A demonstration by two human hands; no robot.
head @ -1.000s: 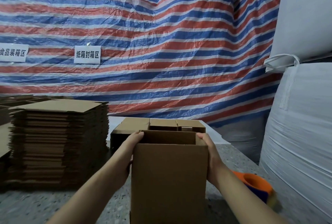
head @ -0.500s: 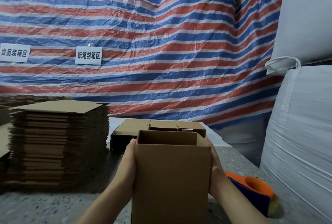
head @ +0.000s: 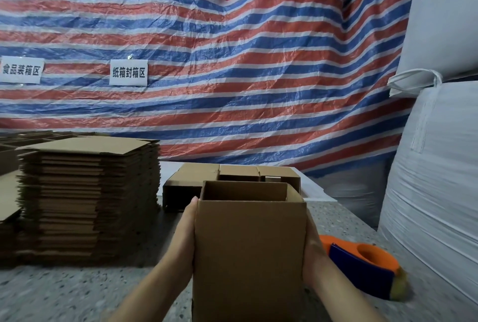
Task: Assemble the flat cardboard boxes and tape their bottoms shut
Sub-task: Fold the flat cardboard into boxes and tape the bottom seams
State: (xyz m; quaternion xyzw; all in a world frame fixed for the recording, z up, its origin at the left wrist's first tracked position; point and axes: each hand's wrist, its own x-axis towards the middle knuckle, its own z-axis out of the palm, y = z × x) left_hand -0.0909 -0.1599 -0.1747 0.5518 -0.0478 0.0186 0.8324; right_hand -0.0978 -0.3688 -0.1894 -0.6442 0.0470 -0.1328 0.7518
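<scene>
An upright brown cardboard box (head: 248,252) with its top open stands in front of me on the speckled table (head: 64,293). My left hand (head: 186,233) lies flat against its left wall and my right hand (head: 313,246) flat against its right wall, so the box is pressed between my palms. The box bottom is hidden. An orange and blue tape dispenser (head: 362,267) lies on the table just right of the box. A tall stack of flat cardboard boxes (head: 88,197) stands at the left.
Assembled boxes (head: 186,179) sit right behind the held box. Big white woven sacks (head: 434,192) close off the right side. A striped red, white and blue tarp (head: 232,63) with two paper signs hangs behind the table.
My fingers have left the box's top rim and both hands have slid down its side walls. The box sits slightly lower and closer in view.
</scene>
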